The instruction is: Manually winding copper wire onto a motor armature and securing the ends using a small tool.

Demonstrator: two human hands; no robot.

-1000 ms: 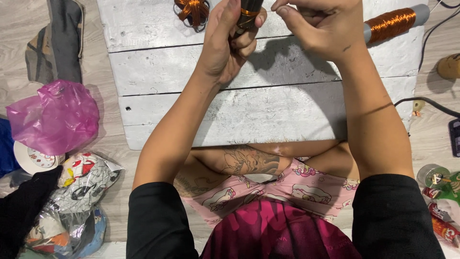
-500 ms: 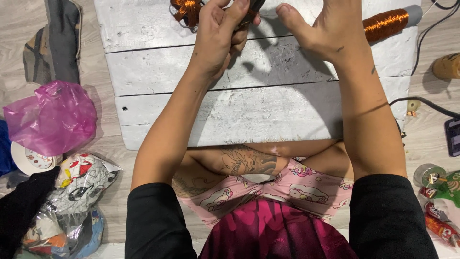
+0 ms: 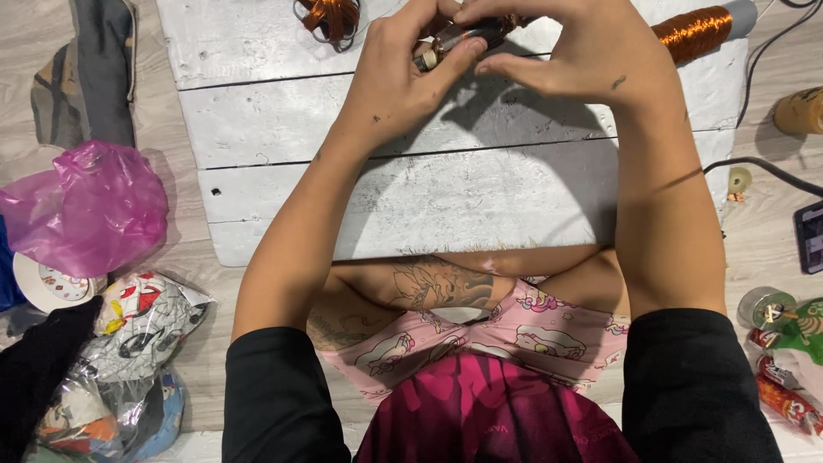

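Note:
My left hand [image 3: 403,73] and my right hand [image 3: 579,51] meet above the white wooden board [image 3: 411,189] at the top of the view. Between their fingers lies a small dark cylindrical part [image 3: 454,39] with a metal end, held roughly level. The left thumb and fingers pinch its near end; the right fingers close over its far end and hide most of it. A spool of copper wire [image 3: 699,27] lies on the board just right of my right hand. A loose tangle of copper wire [image 3: 330,15] sits at the board's top edge, left of my left hand.
A pink plastic bag [image 3: 86,206], a white tape roll [image 3: 43,283] and printed foil bags [image 3: 129,343] lie on the floor at left. A black cable [image 3: 763,167], a dark phone [image 3: 810,236], small bottles [image 3: 776,317] and a tan roll [image 3: 801,111] lie at right.
Both hands have come closer together and slightly lower in the view. The dark part went from upright in my left hand to lying level between both hands.

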